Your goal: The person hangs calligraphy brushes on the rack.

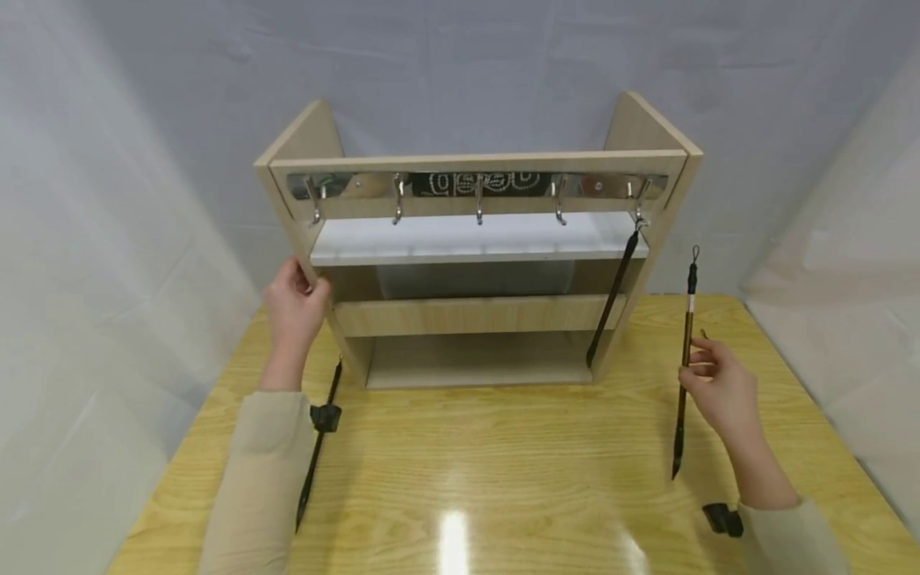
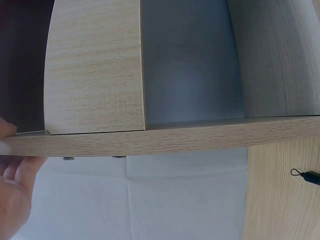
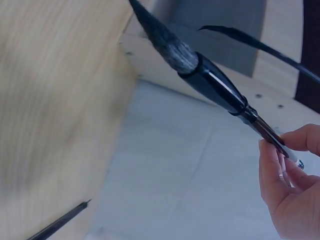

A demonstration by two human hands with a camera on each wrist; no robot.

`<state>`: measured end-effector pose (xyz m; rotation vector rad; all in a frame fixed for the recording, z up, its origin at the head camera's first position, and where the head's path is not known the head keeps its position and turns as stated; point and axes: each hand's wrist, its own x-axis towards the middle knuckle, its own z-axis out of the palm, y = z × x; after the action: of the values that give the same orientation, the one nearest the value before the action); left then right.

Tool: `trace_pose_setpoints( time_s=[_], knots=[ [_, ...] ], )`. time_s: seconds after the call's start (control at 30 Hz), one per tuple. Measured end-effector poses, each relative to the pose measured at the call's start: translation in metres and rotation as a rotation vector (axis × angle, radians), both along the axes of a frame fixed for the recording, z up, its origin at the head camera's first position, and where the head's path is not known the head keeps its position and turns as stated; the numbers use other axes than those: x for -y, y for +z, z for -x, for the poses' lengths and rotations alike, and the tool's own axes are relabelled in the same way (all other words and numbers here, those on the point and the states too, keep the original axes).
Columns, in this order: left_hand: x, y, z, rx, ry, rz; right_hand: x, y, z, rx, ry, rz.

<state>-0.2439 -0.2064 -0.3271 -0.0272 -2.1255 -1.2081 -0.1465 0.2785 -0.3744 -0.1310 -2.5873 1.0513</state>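
Note:
My left hand [image 1: 295, 311] grips the left side panel of a small wooden shelf [image 1: 474, 317], thumb on the front and fingers on the outer side. To the right of the shelf, my right hand [image 1: 722, 391] pinches a calligraphy brush [image 1: 688, 335] by its brown handle. This brush is nearly upright, its loop at the top and its dark bristles [image 3: 172, 47] at the bottom, off the table. Another calligraphy brush [image 1: 616, 289] hangs by its loop from the rightmost hook [image 1: 642, 200], slanting down in front of the shelf.
A third brush [image 1: 309, 471] lies on the wooden table [image 1: 467, 455] beside my left forearm, partly covered by a wrist mount. Beyond my right hand lies one more brush [image 3: 60, 221], mostly hidden in the head view. Other hooks [image 1: 479, 200] along the metal strip carry nothing.

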Motion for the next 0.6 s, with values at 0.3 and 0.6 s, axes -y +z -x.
trace_pose_setpoints(
  time_s=[0.3, 0.6],
  knots=[
    [0.000, -0.001, -0.001, 0.004, -0.003, 0.003, 0.019, 0.014, -0.012, -0.105, -0.006, -0.003],
    [-0.001, 0.000, -0.001, 0.020, 0.006, 0.001, 0.038, 0.021, -0.018, -0.252, 0.063, 0.055]
  ],
)
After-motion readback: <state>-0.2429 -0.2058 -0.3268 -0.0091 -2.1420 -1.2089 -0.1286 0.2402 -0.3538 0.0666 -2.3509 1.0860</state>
